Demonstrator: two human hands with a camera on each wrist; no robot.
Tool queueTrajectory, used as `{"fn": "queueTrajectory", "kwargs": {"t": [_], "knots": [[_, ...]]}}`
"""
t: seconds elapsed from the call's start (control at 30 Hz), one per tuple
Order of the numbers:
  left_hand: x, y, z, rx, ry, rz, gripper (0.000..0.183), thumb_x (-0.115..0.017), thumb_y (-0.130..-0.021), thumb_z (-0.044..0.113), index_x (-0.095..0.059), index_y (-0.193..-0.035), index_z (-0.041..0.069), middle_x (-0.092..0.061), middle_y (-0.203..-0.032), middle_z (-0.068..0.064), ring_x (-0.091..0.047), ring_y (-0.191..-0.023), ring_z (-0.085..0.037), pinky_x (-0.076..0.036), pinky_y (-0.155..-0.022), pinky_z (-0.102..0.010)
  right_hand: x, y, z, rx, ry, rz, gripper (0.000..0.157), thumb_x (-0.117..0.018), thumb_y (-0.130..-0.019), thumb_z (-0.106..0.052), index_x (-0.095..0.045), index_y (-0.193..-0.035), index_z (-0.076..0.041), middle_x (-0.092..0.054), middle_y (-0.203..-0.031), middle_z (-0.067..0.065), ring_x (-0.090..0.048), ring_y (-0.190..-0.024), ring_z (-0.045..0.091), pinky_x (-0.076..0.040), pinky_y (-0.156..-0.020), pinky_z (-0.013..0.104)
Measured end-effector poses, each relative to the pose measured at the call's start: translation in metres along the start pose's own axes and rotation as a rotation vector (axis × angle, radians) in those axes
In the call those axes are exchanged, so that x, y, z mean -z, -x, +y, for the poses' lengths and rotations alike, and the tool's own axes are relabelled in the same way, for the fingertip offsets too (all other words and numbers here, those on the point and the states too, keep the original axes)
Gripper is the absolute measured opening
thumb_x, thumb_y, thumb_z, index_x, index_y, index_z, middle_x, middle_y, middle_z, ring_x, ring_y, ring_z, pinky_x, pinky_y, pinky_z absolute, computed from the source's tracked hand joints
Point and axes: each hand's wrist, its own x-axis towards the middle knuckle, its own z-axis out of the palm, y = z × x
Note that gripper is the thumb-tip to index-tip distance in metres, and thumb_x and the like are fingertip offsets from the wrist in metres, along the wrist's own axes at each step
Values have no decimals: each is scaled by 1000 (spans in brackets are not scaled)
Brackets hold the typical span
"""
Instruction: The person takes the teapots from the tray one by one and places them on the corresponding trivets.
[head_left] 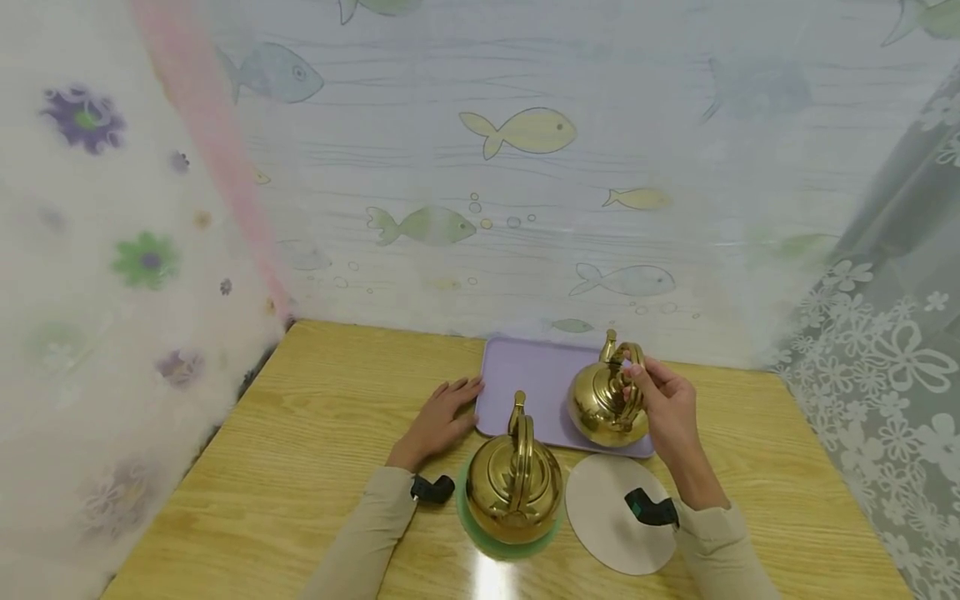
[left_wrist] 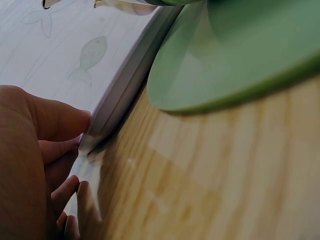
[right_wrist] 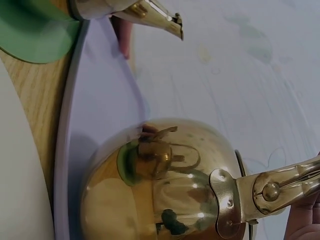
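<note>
My right hand point(head_left: 670, 408) grips the handle of a shiny gold teapot point(head_left: 596, 408), which is at the right end of a lilac tray point(head_left: 525, 367). Whether its base touches the tray, I cannot tell. Against the tray's left edge rests my left hand point(head_left: 438, 421), fingers fairly straight; the left wrist view shows fingertips touching the tray rim point(left_wrist: 107, 112). A second gold teapot point(head_left: 498, 492) stands on a round green mat point(head_left: 517, 552) in front of the tray, its spout pointing away from me. Neither hand touches it.
A round off-white mat point(head_left: 618, 529) lies on the wooden table point(head_left: 337, 433), right of the green one. A fish-print curtain point(head_left: 420, 167) hangs behind the table, a flowered sheet point(head_left: 112, 333) at left and lace point(head_left: 900, 400) at right.
</note>
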Motion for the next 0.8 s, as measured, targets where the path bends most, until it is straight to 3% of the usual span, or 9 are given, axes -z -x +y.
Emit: {"fn": "queueTrajectory", "kwargs": {"t": [0.2, 0.4, 0.8], "knots": [[-2, -1, 1, 5, -6, -9, 58, -55, -101, 27, -46, -151, -1, -44, -158, -14, -36, -147, -41, -19, -124, -59, 1, 4, 2, 13, -2, -23, 37, -60, -102, -12, -60, -128, 15, -73, -99, -3, -66, -89, 8, -58, -70, 16], [-2, -2, 1, 8, -9, -12, 58, -55, -101, 26, -46, -151, -2, -43, -158, -15, -36, -147, -42, -18, -124, -61, 1, 7, 1, 14, -5, -33, 34, -59, -103, -12, -62, -130, 9, -74, -101, -7, -67, -93, 7, -58, -71, 16], [1, -1, 0, 18, -6, -27, 58, -56, -101, 26, -46, -152, 0, -43, -159, -14, -34, -149, -41, -17, -125, -60, 1, 9, 2, 33, 2, -49, 38, -59, -103, -13, -59, -133, 10, -75, -113, -6, -68, -95, 8, -58, -73, 16]]}}
